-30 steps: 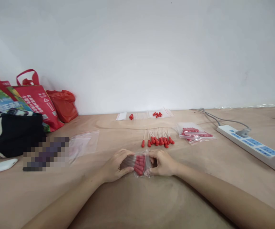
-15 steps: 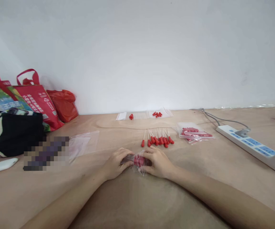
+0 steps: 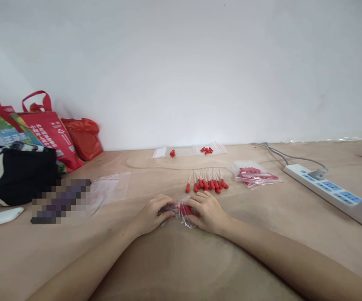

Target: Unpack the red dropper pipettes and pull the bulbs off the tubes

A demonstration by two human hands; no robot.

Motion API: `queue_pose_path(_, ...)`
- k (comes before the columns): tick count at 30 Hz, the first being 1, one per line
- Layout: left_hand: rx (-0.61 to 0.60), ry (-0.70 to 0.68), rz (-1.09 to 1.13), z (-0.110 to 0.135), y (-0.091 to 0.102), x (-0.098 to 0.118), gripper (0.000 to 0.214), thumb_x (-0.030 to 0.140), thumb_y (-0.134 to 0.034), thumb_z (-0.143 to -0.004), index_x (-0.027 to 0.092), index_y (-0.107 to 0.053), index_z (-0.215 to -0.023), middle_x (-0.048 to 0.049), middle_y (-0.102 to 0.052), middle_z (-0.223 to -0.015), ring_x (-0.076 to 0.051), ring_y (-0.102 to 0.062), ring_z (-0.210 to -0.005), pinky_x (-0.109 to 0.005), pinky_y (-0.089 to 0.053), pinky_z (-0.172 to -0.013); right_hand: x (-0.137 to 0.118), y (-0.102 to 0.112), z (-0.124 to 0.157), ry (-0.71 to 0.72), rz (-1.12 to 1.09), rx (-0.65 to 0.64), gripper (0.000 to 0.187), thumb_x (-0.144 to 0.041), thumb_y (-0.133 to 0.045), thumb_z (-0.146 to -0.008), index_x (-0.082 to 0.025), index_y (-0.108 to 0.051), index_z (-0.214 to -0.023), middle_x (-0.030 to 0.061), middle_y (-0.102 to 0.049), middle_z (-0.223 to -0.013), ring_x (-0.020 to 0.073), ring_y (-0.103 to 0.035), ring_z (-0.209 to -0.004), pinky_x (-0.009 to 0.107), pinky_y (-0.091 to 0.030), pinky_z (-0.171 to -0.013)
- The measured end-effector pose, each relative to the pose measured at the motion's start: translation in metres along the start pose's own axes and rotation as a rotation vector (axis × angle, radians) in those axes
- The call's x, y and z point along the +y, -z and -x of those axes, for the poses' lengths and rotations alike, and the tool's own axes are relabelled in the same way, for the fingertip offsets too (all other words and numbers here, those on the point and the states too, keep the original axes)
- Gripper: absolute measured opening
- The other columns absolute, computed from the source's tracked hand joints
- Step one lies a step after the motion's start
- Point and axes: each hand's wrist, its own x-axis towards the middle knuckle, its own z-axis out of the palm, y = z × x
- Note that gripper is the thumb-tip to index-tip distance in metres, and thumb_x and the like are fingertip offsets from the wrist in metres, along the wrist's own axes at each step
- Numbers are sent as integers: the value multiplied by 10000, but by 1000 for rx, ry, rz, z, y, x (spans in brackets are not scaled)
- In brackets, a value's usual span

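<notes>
A clear plastic bag (image 3: pixel 186 219) with red rubber bulbs (image 3: pixel 184 208) inside is between my two hands, just above or on the wooden table. My left hand (image 3: pixel 155 214) is closed on its left end, thumb and fingers pinching the plastic. From the other side my right hand (image 3: pixel 206 212) grips the bag, fingers curled over the red bulbs. Much of the bag is hidden by my fingers. Just beyond my hands lies a row of droppers (image 3: pixel 210 182) with red bulbs toward me and thin clear stems pointing away.
Zip bags with red bulbs (image 3: pixel 256 175) lie right of the droppers. Loose red bulbs (image 3: pixel 206 150) rest on plastic near the wall. A power strip (image 3: pixel 331 190) stands right. Flat clear bags (image 3: pixel 111 188), a black striped cloth (image 3: pixel 20 175) and a red carrier bag (image 3: pixel 52 133) are left.
The bag's contents have shifted slightly to the right, under my right fingers. Both hands keep their grip in nearly the same place.
</notes>
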Motion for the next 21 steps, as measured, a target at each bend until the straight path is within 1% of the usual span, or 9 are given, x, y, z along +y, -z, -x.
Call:
queue_pose_path(4, -9, 11, 16, -1, 1, 0, 156, 273, -534, -796, 171, -560, -911, -36, -604, -862, -150, -542, -803, -259, -418, -717, 1, 3, -1, -27, -77, -32, 223, -259, -551, -758, -185, -594, -963, 45, -641, -811, 160, -523, -753, 292, -314, -676)
queue_pose_path(7, -17, 33, 26, -1, 2, 0, 148, 262, -529, -794, 171, -564, -907, -33, -605, -853, -151, -546, -803, -260, -417, -718, 8, 9, -1, -80, -294, -65, 253, -243, -556, -749, -224, -598, -997, 25, -642, -822, 142, -551, -738, 275, -360, -666)
queue_pose_path(9, -19, 47, 30, 0, 2, 0, 148, 260, -529, -793, 171, -566, -906, -32, -606, -852, -151, -549, -805, -259, -415, -719, 16, 14, -1, -188, -521, -119, 254, -265, -563, -745, -228, -604, -993, 6, -634, -760, 119, -558, -663, 249, -391, -609)
queue_pose_path(12, -16, 59, 38, 1, 2, -1, 156, 258, -530, -793, 175, -567, -919, -30, -610, -867, -149, -552, -812, -256, -413, -725, 26, 16, -1, -450, -911, -185, 297, -334, -605, -704, -183, -596, -959, -21, -589, -632, 96, -541, -525, 231, -419, -508)
queue_pose_path(14, -16, 64, 42, 1, 2, -1, 161, 258, -529, -794, 179, -568, -930, -29, -611, -877, -146, -553, -818, -254, -412, -731, 28, 13, -1, -602, -1131, -191, 370, -361, -664, -635, -163, -581, -937, -28, -583, -630, 98, -556, -518, 241, -454, -507)
queue_pose_path(15, -18, 64, 43, 1, 2, -1, 162, 258, -528, -795, 181, -569, -931, -28, -612, -879, -146, -553, -821, -253, -411, -733, 28, 10, -1, -651, -1209, -184, 400, -364, -691, -600, -158, -578, -924, -24, -591, -650, 101, -570, -539, 249, -473, -527)
queue_pose_path(17, -20, 67, 42, 0, 2, -1, 165, 260, -530, -793, 183, -571, -933, -27, -611, -881, -146, -552, -823, -254, -411, -734, 26, 5, -2, -699, -1294, -153, 418, -361, -723, -556, -152, -585, -890, -13, -608, -685, 101, -584, -582, 257, -494, -568)
queue_pose_path(19, -19, 70, 42, 0, 3, -1, 170, 266, -535, -789, 182, -574, -931, -26, -611, -873, -147, -551, -816, -256, -411, -731, 25, 3, -4, -708, -1317, -117, 401, -367, -725, -552, -147, -596, -862, -13, -611, -675, 92, -577, -576, 250, -495, -566)
queue_pose_path(21, -20, 82, 51, -1, 3, -1, 174, 269, -542, -782, 180, -576, -928, -24, -612, -866, -147, -551, -808, -259, -412, -730, 28, 10, -6, -700, -1293, -120, 381, -374, -718, -562, -146, -605, -845, -19, -607, -642, 86, -566, -550, 243, -488, -547)
